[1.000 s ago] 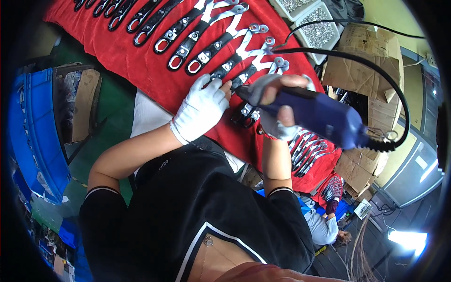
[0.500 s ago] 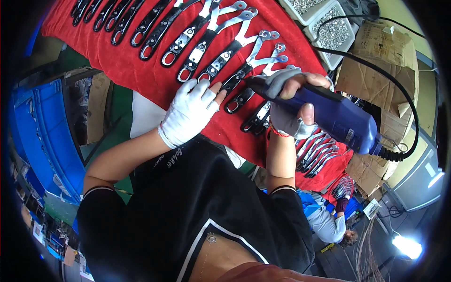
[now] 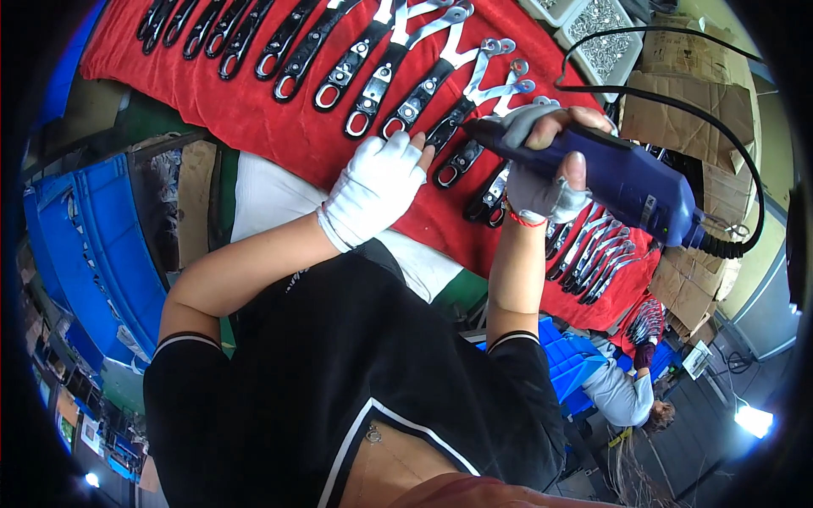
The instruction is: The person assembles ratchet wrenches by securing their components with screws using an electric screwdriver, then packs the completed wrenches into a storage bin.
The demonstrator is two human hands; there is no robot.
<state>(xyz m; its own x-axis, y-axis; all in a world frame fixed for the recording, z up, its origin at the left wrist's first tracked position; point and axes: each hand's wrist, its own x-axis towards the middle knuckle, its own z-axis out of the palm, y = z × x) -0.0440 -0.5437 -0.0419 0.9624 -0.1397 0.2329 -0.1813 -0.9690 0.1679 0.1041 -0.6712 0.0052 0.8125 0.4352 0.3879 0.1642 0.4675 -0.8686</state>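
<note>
Firmly, the right hand (image 3: 537, 188) grips an electric screwdriver (image 3: 637, 181); the left hand (image 3: 373, 191), half-curled, perhaps steadies a black-handled tool (image 3: 448, 125).

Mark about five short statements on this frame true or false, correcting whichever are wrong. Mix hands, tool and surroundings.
1. The right hand grips a dark blue power tool. True.
2. The dark blue power tool is cordless. False: a black cord leaves its rear end.
3. Black-handled metal tools lie in a row on a red cloth. True.
4. Both hands are bare. False: the right hand and left hand wear pale gloves, with some fingertips exposed.
5. Another person shows at the lower right. True.
</note>
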